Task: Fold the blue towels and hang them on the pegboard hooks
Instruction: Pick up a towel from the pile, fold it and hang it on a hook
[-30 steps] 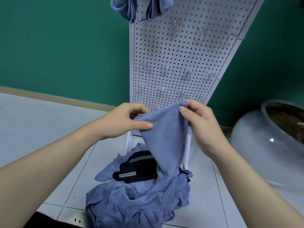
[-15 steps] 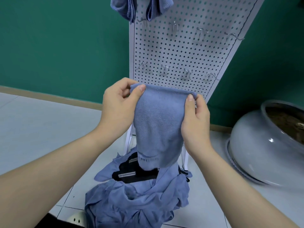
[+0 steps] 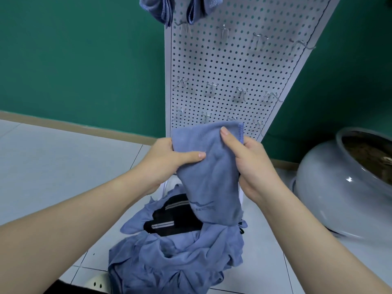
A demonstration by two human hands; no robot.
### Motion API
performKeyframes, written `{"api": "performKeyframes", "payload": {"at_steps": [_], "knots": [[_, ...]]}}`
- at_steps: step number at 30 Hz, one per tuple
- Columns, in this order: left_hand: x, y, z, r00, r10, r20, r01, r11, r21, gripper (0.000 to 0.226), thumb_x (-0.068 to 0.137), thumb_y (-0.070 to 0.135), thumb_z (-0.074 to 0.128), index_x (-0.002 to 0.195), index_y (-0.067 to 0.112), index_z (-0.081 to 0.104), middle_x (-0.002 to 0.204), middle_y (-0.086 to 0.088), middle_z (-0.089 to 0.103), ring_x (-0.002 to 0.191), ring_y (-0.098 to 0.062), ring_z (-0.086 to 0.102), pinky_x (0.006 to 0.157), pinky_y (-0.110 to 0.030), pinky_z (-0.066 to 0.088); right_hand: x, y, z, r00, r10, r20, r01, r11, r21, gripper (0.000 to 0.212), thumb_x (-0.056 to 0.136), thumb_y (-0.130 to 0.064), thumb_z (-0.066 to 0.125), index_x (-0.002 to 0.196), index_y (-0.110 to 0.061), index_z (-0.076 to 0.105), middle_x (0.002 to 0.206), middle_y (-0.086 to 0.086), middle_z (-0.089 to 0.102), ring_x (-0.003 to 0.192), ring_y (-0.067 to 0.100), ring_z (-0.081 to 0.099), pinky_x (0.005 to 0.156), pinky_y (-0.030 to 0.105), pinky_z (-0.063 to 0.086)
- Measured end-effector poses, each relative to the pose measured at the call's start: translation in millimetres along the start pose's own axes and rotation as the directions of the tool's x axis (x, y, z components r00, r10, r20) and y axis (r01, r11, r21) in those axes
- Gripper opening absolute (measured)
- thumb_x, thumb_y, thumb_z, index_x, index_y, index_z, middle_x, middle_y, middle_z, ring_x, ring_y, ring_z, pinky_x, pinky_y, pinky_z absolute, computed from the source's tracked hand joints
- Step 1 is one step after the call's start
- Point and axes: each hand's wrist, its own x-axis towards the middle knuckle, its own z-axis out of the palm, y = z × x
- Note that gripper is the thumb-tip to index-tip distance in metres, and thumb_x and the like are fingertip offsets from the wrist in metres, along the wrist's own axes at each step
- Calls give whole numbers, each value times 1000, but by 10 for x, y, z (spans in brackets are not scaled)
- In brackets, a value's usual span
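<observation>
A folded blue towel hangs between my hands in front of the white pegboard. My left hand grips its left edge, thumb lying across the front. My right hand holds the right edge, thumb pressed up near the top hem. Below lies a heap of loose blue towels in a basket. Two blue towels hang from hooks at the top of the pegboard. Several bare metal hooks stick out in rows.
A large grey ceramic pot filled with soil stands at the right on the tiled floor. A green wall is behind the pegboard. A black item with grey stripes lies among the heaped towels.
Both hands have lowered the towel from the raised, spread position. The towel is now narrower, and my left thumb lies across its front.
</observation>
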Motion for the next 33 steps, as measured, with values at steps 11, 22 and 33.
{"api": "performKeyframes", "payload": {"at_steps": [11, 22, 33], "knots": [[66, -65, 136, 928, 197, -316, -168, 979, 116, 22, 80, 12, 87, 98, 19, 77, 91, 5, 80, 89, -16, 77, 85, -46, 63, 94, 194, 19, 992, -64, -106, 51, 992, -118, 85, 72, -64, 77, 104, 12, 59, 108, 32, 70, 86, 34, 68, 80, 51, 51], [29, -122, 217, 917, 227, -329, -162, 964, 212, 12, 81, 16, 83, 89, 21, 75, 80, 4, 78, 85, -19, 76, 80, -45, 63, 52, 366, 170, 980, -87, -176, 62, 988, -142, 51, 95, -39, 71, 67, -4, 47, 66, 5, 44, 65, 17, 40, 63, 34, 34], [-104, -143, 385, 964, 263, -39, -254, 955, 155, 30, 80, 23, 52, 97, 14, 74, 95, -8, 75, 94, -28, 70, 85, -52, 62, 94, 268, 68, 961, -98, -260, 61, 987, -147, 34, 102, -36, 62, 83, -8, 65, 72, 1, 60, 67, 13, 52, 68, 33, 43]]}}
